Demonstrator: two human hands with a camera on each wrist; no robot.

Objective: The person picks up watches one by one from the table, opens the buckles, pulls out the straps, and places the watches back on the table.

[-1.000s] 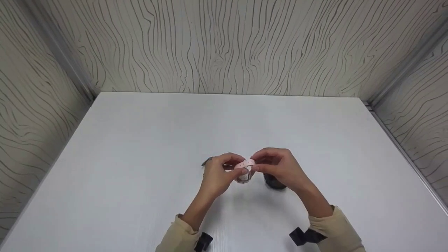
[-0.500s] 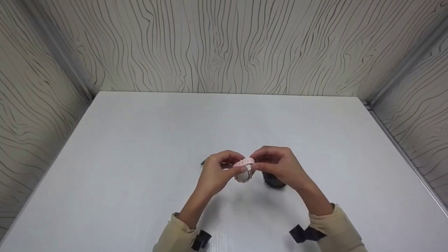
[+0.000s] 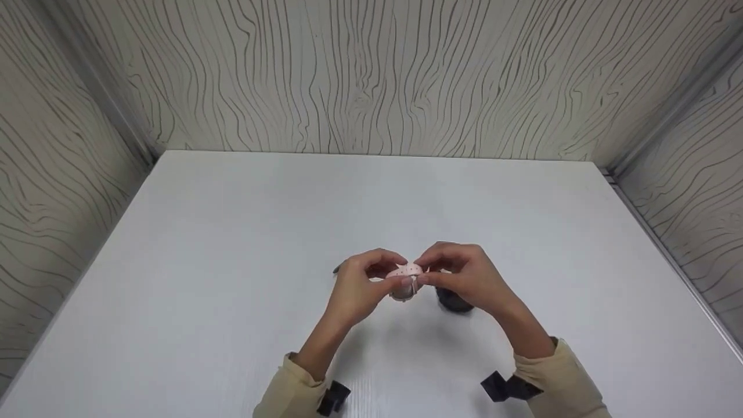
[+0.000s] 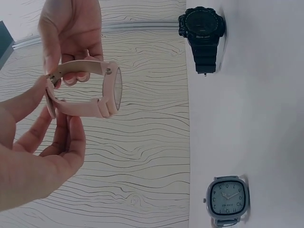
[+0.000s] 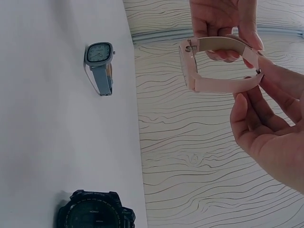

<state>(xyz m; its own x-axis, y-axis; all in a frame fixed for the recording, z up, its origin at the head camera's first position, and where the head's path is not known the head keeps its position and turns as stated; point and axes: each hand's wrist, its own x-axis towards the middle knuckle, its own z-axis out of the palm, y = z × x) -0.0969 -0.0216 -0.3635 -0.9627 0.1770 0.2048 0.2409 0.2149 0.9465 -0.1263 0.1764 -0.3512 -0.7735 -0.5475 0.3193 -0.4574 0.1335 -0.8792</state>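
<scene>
Big pale wall panels [image 3: 360, 75] with dark wood-grain squiggles close in the back and sides here, and the wide white table [image 3: 232, 220] in front runs right up to the back one. Over it come two arms in khaki sleeves [image 3: 563, 380], with a little black block [image 3: 334, 397] sitting by each cuff. The left hand [image 3: 361, 284] has thumb and fingers pinched on one side of a pale pink wristwatch with a smooth strap [image 4: 80, 109], and the right hand [image 3: 467, 276] is pinching it from the other side, so both grips are narrow, fingertips nearly meeting. That watch is up off the tabletop, right between the two hands, strap curved round into a loop, case at the far end from where they're pinching. Can't tell if the buckle's actually done up, fingers are in the way. Also lying on the table: a chunky black round-faced watch with a ribbed strap [image 4: 204, 26], near the right hand, and on the left hand's side, well apart from it, a smaller grey-blue watch with a rounded-square case [image 4: 228, 197], its pale dial ringed with numerals.
</scene>
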